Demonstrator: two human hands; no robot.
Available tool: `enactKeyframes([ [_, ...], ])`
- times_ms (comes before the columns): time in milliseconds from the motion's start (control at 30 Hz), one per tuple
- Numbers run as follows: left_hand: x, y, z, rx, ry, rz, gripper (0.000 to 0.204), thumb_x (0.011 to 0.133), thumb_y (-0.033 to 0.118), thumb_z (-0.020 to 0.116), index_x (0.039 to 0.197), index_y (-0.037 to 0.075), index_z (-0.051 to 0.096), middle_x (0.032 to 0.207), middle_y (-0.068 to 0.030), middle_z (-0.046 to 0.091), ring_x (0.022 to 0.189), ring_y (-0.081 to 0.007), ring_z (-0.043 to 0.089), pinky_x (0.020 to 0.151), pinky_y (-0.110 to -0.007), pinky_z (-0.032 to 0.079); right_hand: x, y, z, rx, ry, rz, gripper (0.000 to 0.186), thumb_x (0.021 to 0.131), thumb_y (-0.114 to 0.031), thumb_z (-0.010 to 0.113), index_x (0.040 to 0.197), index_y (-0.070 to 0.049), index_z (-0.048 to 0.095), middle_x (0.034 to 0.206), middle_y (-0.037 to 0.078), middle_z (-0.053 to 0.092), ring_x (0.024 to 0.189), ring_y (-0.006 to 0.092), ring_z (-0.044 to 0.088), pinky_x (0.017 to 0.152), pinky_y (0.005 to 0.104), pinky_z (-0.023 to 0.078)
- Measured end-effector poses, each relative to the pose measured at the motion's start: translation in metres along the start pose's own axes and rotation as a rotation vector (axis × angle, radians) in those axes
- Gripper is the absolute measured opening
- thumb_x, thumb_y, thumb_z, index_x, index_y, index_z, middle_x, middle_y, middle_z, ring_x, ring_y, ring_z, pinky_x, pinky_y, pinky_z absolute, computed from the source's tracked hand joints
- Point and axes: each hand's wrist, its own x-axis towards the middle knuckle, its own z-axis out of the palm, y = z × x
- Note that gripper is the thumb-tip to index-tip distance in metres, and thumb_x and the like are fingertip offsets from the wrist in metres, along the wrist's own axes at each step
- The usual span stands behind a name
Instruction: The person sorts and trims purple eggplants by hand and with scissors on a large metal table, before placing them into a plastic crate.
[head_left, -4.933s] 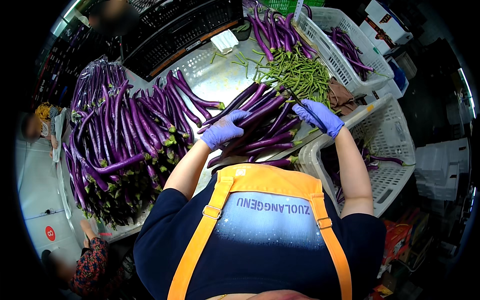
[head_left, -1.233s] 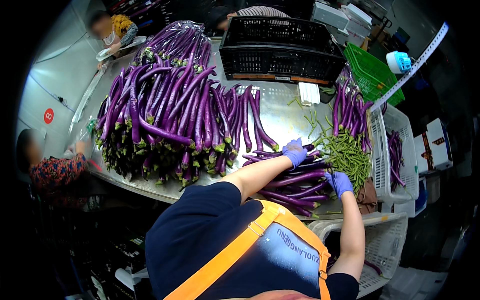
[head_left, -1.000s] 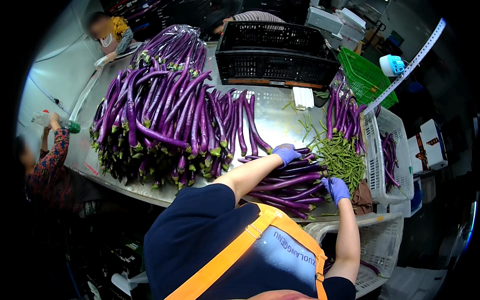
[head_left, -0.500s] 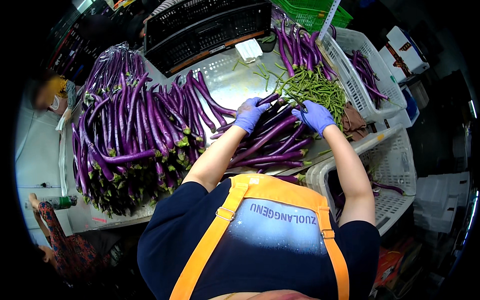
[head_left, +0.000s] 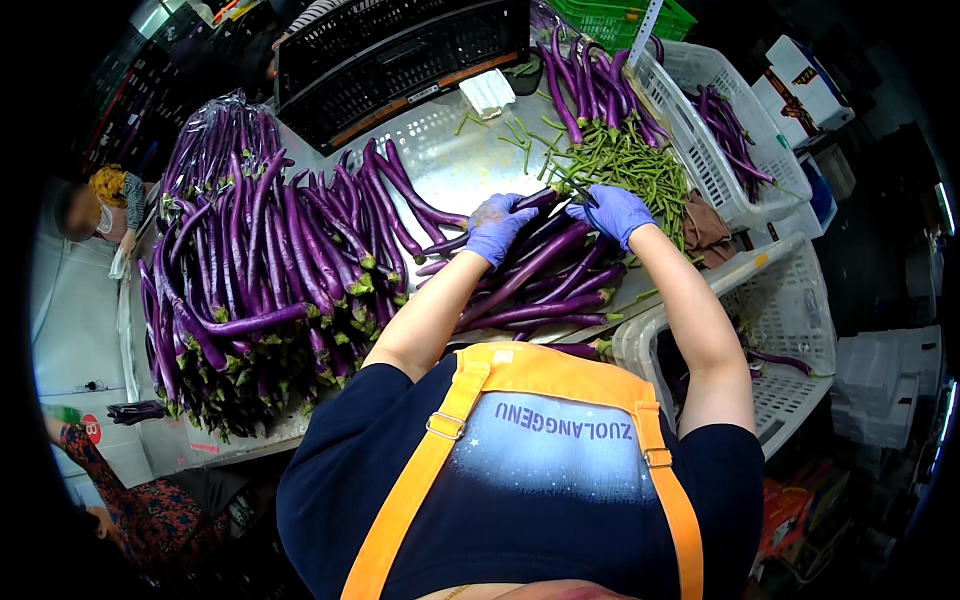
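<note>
Eggplants (head_left: 520,270), long, thin and purple, lie in a small heap on the metal table (head_left: 455,165) straight ahead of me, and one of them (head_left: 535,200) is caught between my two hands. I see the table's perforated steel top, pale and bare in the middle, running away from my orange apron (head_left: 520,380). To my left a much bigger pile of eggplants (head_left: 260,270) covers the table, their green caps pointing toward me, with a bagged bundle (head_left: 215,140) behind it. A black crate (head_left: 400,50) stands at the far edge. A mound of cut green stems (head_left: 625,170) lies just beyond my right hand, and more eggplants (head_left: 600,85) rest behind it. White plastic baskets (head_left: 740,150) line my right side, one holding a few eggplants; another (head_left: 790,340) sits lower by my right elbow. Other people work at the left rim of the picture. The small heap lies beneath and between my forearms, reaching toward my chest. My left hand (head_left: 497,225), in a blue glove, is curled loosely over the near part of the held eggplant, fingers bent around it. My right hand (head_left: 617,212), also gloved blue, is closed near its stem end, close to the green trimmings; I cannot tell whether it grips the eggplant or a small tool there.
</note>
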Motion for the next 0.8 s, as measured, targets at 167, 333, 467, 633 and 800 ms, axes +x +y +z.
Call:
enactKeyframes([
  [167,0.004,-0.009,0.005,0.016,-0.002,0.012,0.04,0.091,0.039,0.075,0.117,0.008,0.076,0.104,-0.0125,0.077,0.094,-0.026,0.072,0.088,-0.036,0.053,-0.002,0.0,0.002,0.025,0.008,-0.009,0.053,0.094,-0.057,0.064,0.12,-0.012,0.071,0.111,0.022,0.073,0.103,0.0436,0.068,0.092,0.049,0.053],
  [333,0.006,-0.006,0.002,-0.025,-0.041,-0.025,0.04,0.091,0.039,0.076,0.117,0.009,0.076,0.104,-0.0118,0.077,0.094,-0.0249,0.072,0.087,-0.036,0.053,-0.001,0.002,0.007,0.017,0.072,0.003,0.052,0.093,-0.057,0.065,0.12,-0.013,0.071,0.112,0.021,0.073,0.105,0.0433,0.068,0.093,0.0491,0.053],
  [467,0.006,-0.01,0.003,-0.002,-0.021,-0.022,0.04,0.091,0.04,0.076,0.116,0.01,0.076,0.103,-0.0116,0.078,0.093,-0.0251,0.073,0.086,-0.036,0.053,-0.008,-0.009,-0.002,0.016,0.038,0.023,0.053,0.093,-0.058,0.065,0.121,-0.014,0.071,0.115,0.021,0.072,0.107,0.0428,0.067,0.094,0.0488,0.052],
  [633,0.003,-0.003,0.0,0.039,0.002,0.008,0.041,0.091,0.041,0.075,0.116,0.009,0.077,0.102,-0.0122,0.078,0.093,-0.0259,0.073,0.085,-0.036,0.053,-0.011,-0.005,0.001,0.057,0.048,0.02,0.054,0.092,-0.059,0.065,0.121,-0.013,0.071,0.116,0.02,0.072,0.109,0.0418,0.067,0.095,0.048,0.052],
  [800,0.01,-0.018,0.005,-0.037,-0.061,-0.064,0.048,0.089,0.052,0.072,0.118,0.014,0.076,0.112,-0.0151,0.073,0.106,-0.033,0.069,0.093,-0.043,0.052,-0.013,0.0,0.006,-0.043,0.07,0.136,0.059,0.09,-0.062,0.066,0.118,-0.01,0.072,0.116,0.021,0.072,0.109,0.041,0.068,0.094,0.0475,0.053],
])
